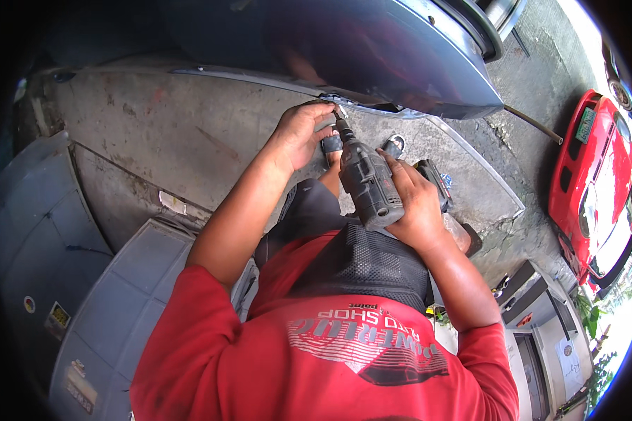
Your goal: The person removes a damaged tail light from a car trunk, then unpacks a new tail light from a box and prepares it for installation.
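Observation:
My right hand is wrapped round the grip of a black cordless drill. The drill points away from me, its chuck near the lower edge of a dark blue-grey car panel. My left hand is closed beside the drill's tip, thumb and fingers pinched together at that edge. A small pale piece shows by the fingertips, too small to name. A dark gap with a strip of trim runs along the panel's edge there. The drill's battery shows just right of my right hand.
Grey panelled cases stand at the left. A thin rod sticks out past the panel's corner. Beyond it, a red car is parked at the right. A pale boxy appliance is at lower right. My sandalled feet are on the concrete floor.

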Demonstrator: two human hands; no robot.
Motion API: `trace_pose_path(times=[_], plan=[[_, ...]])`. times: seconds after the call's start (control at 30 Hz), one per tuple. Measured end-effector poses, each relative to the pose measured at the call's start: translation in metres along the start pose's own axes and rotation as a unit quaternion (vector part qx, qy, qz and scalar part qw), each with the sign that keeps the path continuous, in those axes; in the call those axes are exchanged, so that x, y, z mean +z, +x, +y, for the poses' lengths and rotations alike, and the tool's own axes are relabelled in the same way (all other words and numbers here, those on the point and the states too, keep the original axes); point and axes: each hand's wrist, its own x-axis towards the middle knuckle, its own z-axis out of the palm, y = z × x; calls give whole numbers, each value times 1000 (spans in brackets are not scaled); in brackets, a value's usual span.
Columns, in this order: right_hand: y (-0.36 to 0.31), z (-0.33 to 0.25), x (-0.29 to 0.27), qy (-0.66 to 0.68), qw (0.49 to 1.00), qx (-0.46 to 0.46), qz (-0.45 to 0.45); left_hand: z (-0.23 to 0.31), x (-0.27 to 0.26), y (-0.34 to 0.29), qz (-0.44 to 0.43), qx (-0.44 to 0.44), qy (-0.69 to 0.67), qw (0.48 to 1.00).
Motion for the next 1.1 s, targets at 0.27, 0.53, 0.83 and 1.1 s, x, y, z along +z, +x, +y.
trace_pose_path(times=[0.27,0.53,0.83,1.1], plan=[[2,0,2,-1,1000,16,-1,-2,2,6,9,34,6,999],[10,-19,-8,25,998,54,9,-3,4,10,-2,63,-5,998],[21,-41,-24,15,995,94,-23,-16,6,16,9,70,36,997],[21,-24,-23,9,997,79,-15,-12,15,21,56,57,16,997]])
